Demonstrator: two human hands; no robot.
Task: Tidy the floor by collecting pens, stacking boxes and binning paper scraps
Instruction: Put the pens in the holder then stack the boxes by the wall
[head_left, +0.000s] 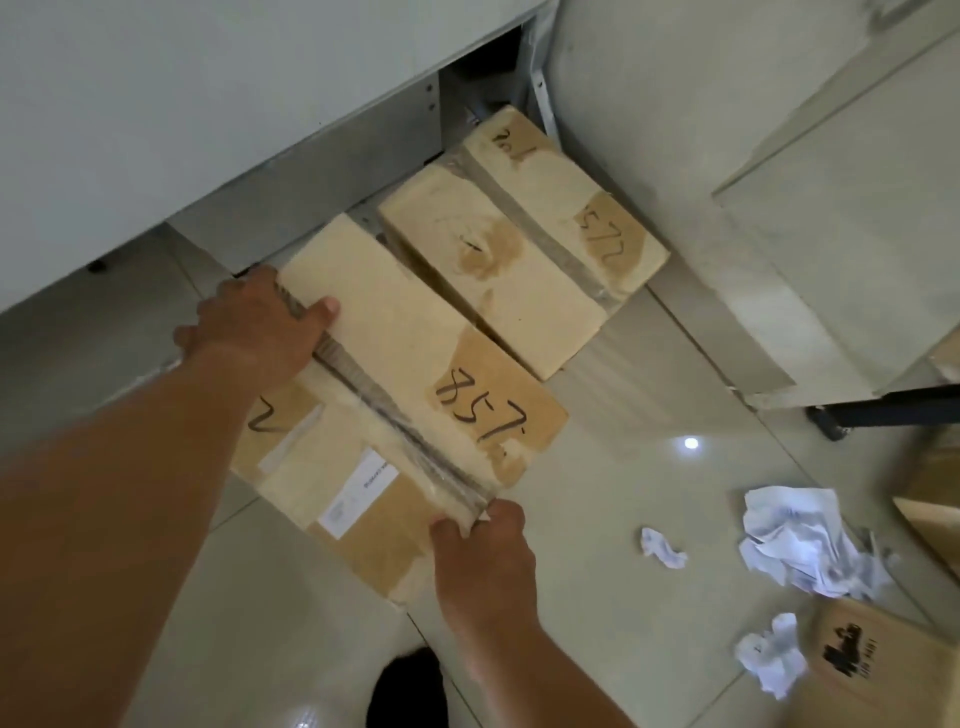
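Observation:
A taped cardboard box marked "857" (405, 374) fills the middle of the view, just above or on the tiled floor. My left hand (260, 325) grips its far end, thumb on top. Its near end, at the taped seam, is held by my right hand (483, 551). Beyond it a second taped box (519, 234) lies on the floor, partly under a grey cabinet. Crumpled white paper scraps are scattered at the right: a large wad (800, 540), a small piece (662, 548) and another (774, 654). No pens are visible.
A grey cabinet (208, 104) overhangs at the top left. A pale panel (831, 208) leans at the right, with a dark wheeled leg (841, 415) below it. More cardboard (883, 670) lies at the lower right. Glossy floor tiles (623, 467) show between the boxes and scraps.

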